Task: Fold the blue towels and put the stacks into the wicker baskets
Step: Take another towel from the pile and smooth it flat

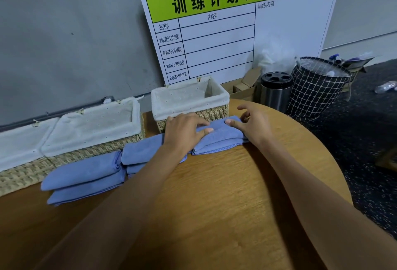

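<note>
Pressing flat, both hands, left (184,129) and right (251,123), rest open on one folded towel (221,138). Two stacks (86,175) alongside. Two baskets (189,100), liners only.

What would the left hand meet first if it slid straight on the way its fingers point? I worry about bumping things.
Probably the right hand, whose thumb rests on the same folded blue towel. The left hand points rightward along it; the gap between them looks small.
</note>
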A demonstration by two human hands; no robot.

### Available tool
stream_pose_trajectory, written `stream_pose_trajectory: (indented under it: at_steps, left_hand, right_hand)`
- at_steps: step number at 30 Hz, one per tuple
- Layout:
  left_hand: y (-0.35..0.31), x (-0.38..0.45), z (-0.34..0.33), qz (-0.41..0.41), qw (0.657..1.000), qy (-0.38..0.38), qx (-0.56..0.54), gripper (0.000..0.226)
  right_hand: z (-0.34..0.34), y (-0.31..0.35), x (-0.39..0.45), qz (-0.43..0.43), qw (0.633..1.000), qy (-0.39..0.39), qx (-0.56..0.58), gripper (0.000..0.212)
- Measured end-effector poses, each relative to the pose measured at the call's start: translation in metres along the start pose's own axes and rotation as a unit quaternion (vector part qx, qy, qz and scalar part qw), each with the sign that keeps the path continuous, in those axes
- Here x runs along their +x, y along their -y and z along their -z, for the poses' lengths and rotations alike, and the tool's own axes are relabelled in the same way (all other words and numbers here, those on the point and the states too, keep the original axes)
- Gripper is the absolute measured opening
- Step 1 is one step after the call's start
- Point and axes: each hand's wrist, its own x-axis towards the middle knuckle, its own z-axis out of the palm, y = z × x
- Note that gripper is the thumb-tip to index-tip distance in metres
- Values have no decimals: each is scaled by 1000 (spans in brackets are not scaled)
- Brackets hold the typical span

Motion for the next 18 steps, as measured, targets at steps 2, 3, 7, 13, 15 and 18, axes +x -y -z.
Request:
stream_pose_trajectory:
  at_steps: [2,3,7,13,15,18]
  left_hand:
    - [-6,2,4,-9,999,20,37,33]
    - [-11,3,7,-16,997,37,68,31]
    - [-29,-1,26,-33,991,55,121,29]
    - [13,-103,80,-71,995,35,60,31]
    - [50,-154,95,-18,997,57,52,28]
    - [87,-227,124,63,996,55,20,21]
  right_hand:
    - [1,3,-3,10,1000,-12,-14,52]
    - [2,5,-5,15,999,-18,-23,46]
    - [8,10,-22,1,999,-39,-3,34]
    - [29,17,-88,-21,992,-104,60,12]
    - [21,35,-115,-18,993,-109,52,7]
    - [-22,83,-161,5,998,-51,47,11]
